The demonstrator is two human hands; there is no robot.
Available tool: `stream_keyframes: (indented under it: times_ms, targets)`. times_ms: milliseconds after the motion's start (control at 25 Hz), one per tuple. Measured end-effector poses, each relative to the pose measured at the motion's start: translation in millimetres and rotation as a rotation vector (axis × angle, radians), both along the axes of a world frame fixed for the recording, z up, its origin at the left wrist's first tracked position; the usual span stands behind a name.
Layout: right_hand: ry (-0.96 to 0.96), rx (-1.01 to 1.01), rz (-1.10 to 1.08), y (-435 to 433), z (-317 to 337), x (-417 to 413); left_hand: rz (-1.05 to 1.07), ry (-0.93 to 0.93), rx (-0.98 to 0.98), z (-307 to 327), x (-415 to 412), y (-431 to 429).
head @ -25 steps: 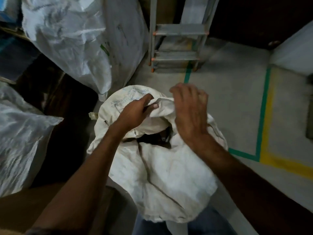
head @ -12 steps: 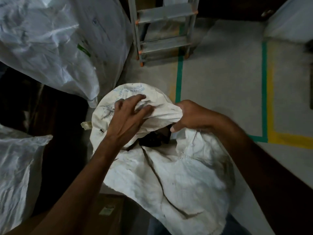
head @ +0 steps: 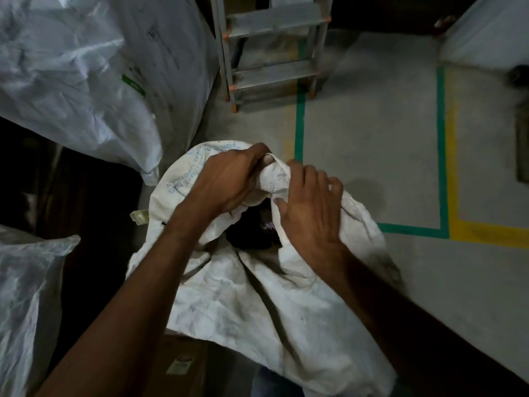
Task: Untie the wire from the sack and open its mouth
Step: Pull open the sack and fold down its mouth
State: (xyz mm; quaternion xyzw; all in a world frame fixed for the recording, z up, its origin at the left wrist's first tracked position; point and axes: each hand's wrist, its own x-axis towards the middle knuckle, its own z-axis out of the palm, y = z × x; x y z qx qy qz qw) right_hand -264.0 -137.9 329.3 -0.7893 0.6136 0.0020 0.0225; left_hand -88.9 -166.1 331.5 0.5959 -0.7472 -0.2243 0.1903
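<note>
The white woven sack (head: 257,305) stood on the concrete floor (head: 372,156) close before the person, its mouth partly parted on a dark inside. The left hand (head: 229,179) clenched a bunched fold of the rim. The right hand (head: 312,216) pinched the rim just beside it, thumb inside.

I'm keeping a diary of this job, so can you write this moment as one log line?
sack: mouth partly open | left hand: grips rim | right hand: holds rim fold | wire: not seen
</note>
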Motion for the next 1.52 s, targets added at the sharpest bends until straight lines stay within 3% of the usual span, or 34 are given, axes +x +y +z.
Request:
stream_keyframes:
  times_ms: [120,200,280,360,400,480,560,640,800,880,960,1080,1160,1200,1240,1280,1360,1440,1520]
  targets:
    - [-0.085,-0.034,0.008,-20.0,0.6,-6.7,0.056,-0.030,-0.074,-11.3,11.9,14.9]
    - [-0.169,0.122,0.028,-24.6,9.1,-8.4,0.083,-0.190,-0.311,-31.7,12.2,35.7]
    - [-0.269,0.332,0.004,-27.9,9.8,-10.2,0.161,-0.211,-0.418,-51.5,4.0,52.7]
    - [-0.350,0.490,-0.029,-33.8,10.1,-14.7,0.188,-0.033,-0.270,-60.3,-5.9,56.6]
    - [-0.317,0.476,-0.044,-34.2,12.3,-16.1,0.172,0.026,-0.174,-61.0,-9.3,56.7]
    - [-0.065,0.172,-0.005,-25.5,15.4,-17.6,0.098,-0.063,-0.062,-57.4,-9.0,51.5]
    - [0.013,-0.124,0.141,-1.8,17.0,-14.0,0.039,-0.134,0.016,-52.0,1.3,38.8]
    - [0.062,-0.252,0.253,24.8,3.9,-12.3,-0.035,-0.019,0.125,-36.6,15.7,28.6]
    - [0.096,-0.137,0.264,24.6,-32.2,-28.2,-0.025,0.189,0.363,-23.7,38.6,24.9]
    - [-0.014,-0.093,0.292,18.7,-32.2,-29.1,0.028,0.186,0.411,-26.5,41.1,30.0]
    - [-0.196,-0.017,0.185,4.7,-23.0,-25.4,0.080,-0.013,0.207,-34.9,37.6,41.1]
    - [-0.690,0.473,-0.070,-26.2,-14.7,-25.6,0.144,-0.160,-0.105,-50.6,10.2,68.1]
    - [-1.047,0.772,-0.263,-43.7,-12.1,-32.1,0.202,-0.119,-0.106,-65.4,-8.5,80.9]
    - [-1.075,0.848,-0.328,-47.9,-10.2,-33.3,0.242,-0.053,-0.064,-70.5,-12.8,82.0]
    - [-0.979,0.858,-0.345,-51.4,-8.8,-35.2,0.269,0.014,-0.025,-72.6,-12.9,78.6]
    - [-0.729,0.721,-0.299,-53.9,-10.1,-37.3,0.268,0.043,0.010,-70.7,-9.9,72.0]
    - [-0.236,0.259,-0.116,-47.2,-8.2,-35.6,0.218,-0.040,0.103,-63.7,2.1,50.4]
    - [-0.191,0.028,0.008,-28.4,-2.9,-22.6,0.133,-0.078,0.234,-52.7,18.1,24.1]
    - [-0.227,0.104,0.044,-0.1,-9.4,-6.0,0.071,0.071,0.403,-31.8,31.8,-0.2]
